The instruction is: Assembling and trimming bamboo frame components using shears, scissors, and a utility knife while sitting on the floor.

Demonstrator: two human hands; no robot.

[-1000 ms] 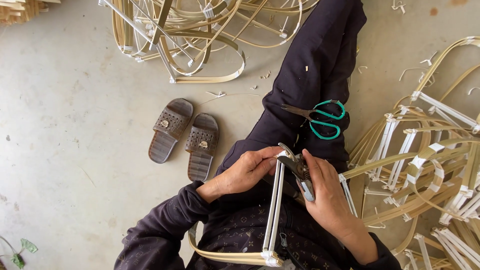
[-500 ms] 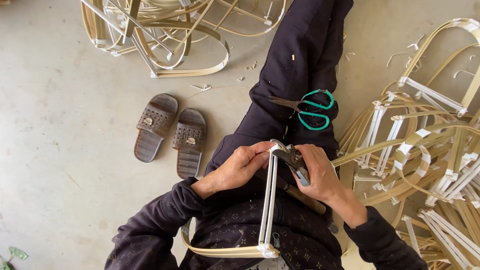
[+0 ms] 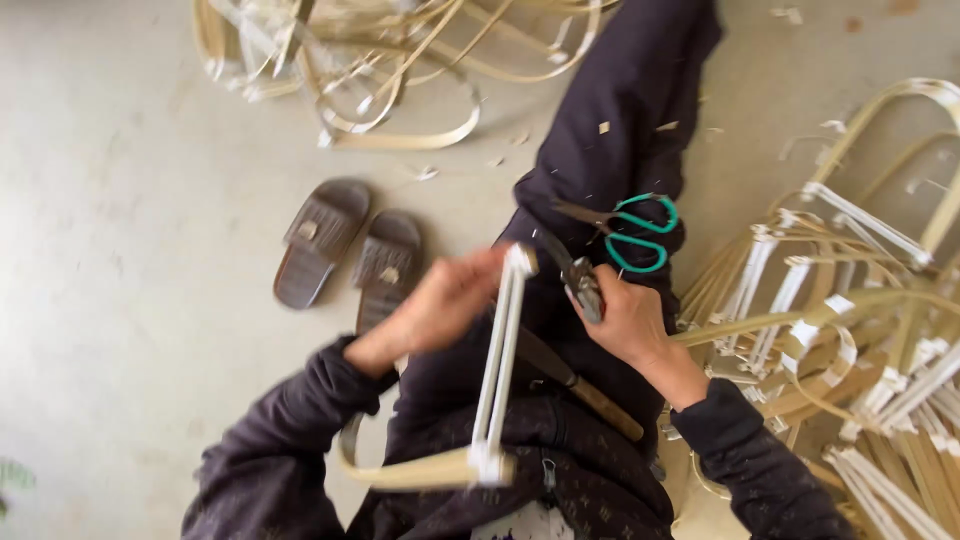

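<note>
- Left hand [image 3: 440, 305] clenched round the top of a bamboo frame [image 3: 497, 370], centre of the picture, over the lap.
- Right hand [image 3: 622, 318] gripping a small dark tool [image 3: 580, 285] just beside the frame's top.
- Frame: pale paired strips, white-wrapped ends, curved base strip.
- Risk, as a judgement: tool slipping toward the fingers; scissors [image 3: 625, 228] on the leg sliding off.

No packages, no labels, no signs, no screens anywhere in view
</note>
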